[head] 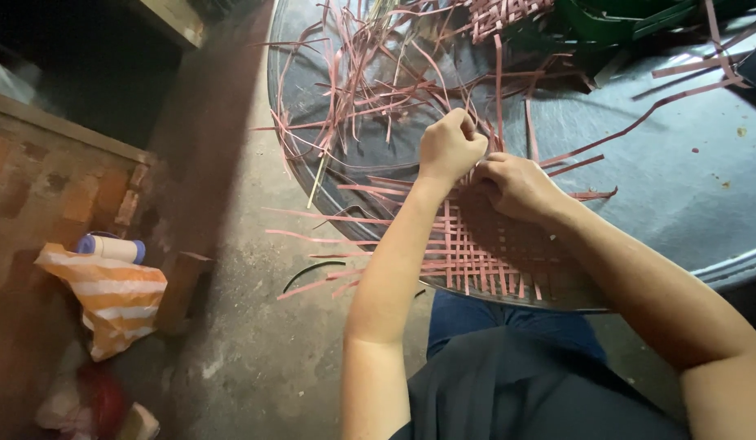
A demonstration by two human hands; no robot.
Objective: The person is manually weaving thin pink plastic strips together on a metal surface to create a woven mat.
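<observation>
A flat woven mat of pink strips (484,257) lies at the near edge of a round grey metal table (679,195). My left hand (450,147) is closed in a fist on a pink strip (498,90) that rises from the mat's far edge. Beside it, my right hand (516,186) presses down on the weave, fingers curled over the strips. Loose ends stick out from the mat on all sides.
A tangle of loose pink strips (370,73) covers the table's far left. Dark green objects (614,20) sit at the far side. On the concrete floor to the left lie an orange-and-white striped bag (117,297), a white bottle (111,247) and a brick wall (52,179).
</observation>
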